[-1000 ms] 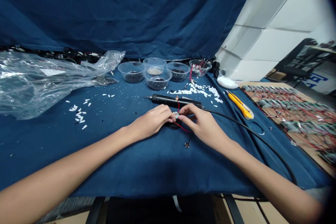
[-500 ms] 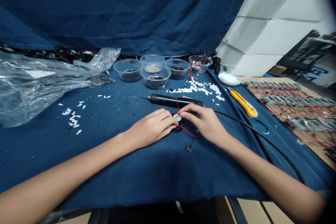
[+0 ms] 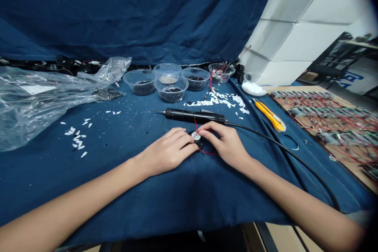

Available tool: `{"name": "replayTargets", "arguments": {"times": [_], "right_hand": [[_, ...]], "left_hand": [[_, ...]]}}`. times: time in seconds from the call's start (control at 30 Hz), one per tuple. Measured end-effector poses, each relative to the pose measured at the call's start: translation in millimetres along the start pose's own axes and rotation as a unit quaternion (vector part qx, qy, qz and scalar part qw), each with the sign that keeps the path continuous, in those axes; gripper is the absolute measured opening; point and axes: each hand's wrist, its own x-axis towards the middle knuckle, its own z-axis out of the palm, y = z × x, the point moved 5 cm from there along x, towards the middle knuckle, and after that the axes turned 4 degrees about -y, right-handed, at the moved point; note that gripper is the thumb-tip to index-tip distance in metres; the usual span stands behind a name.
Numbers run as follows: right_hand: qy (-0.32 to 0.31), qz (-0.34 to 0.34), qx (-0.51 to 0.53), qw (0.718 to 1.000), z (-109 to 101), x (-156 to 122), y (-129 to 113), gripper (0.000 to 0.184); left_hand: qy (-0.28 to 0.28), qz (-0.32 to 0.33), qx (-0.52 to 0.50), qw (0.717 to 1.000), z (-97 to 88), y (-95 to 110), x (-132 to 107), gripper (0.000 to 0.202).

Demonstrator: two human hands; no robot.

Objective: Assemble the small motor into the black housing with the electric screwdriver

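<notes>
Fingertips of the right hand (image 3: 220,141) pinch a white piece (image 3: 195,136) sitting on a round black part (image 3: 201,145), and from my remote seat that reads as a real grasp. The left hand (image 3: 167,151) lies curled with its fingers against the part's other side, neither clenched nor clearly gripping; I cannot tell how much it bears. The part rests on the blue cloth (image 3: 165,201) between the hands. A red wire (image 3: 206,153) loops out below it, and another strand rises toward the soldering iron (image 3: 191,115) lying just beyond the fingers; I cannot tell whether they touch. If the iron is hot, I judge that the main risk: a small slip could put wire or skin against its shaft. A tug on the thin wire could also strain its joint, and the iron's black cable (image 3: 280,145) could drag the iron if snagged. Farther off lie white chips (image 3: 217,100), clear plastic bowls (image 3: 171,91) of granules, a yellow utility knife (image 3: 270,116), a crumpled plastic bag (image 3: 38,102), and a board of wired assemblies (image 3: 321,126).
</notes>
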Motion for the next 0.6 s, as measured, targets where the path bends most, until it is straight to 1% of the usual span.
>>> {"name": "replayTargets", "arguments": {"times": [0.07,0.17,0.3,0.4,0.6], "right_hand": [[0.005,-0.009,0.0,1.0,-0.1,0.1,0.6,0.012],[0.003,-0.015,0.003,1.0,0.5,0.3,0.3,0.011],[0.001,-0.02,0.006,1.0,0.4,0.9,-0.6,0.01],[0.003,-0.022,0.002,1.0,0.0,1.4,-0.7,0.01],[0.011,-0.033,-0.016,0.999,-1.2,-1.2,-2.7,0.01]], "left_hand": [[0.016,0.014,0.001,1.0,-2.8,0.1,-1.5,0.021],[0.034,-0.001,-0.017,0.999,-4.8,-2.5,-2.2,0.019],[0.024,-0.025,-0.056,0.998,-1.8,-5.8,-1.3,0.015],[0.025,-0.024,-0.078,0.996,-1.1,-6.8,-1.2,0.014],[0.024,-0.023,-0.087,0.996,-2.0,-8.3,-2.2,0.018]]}}
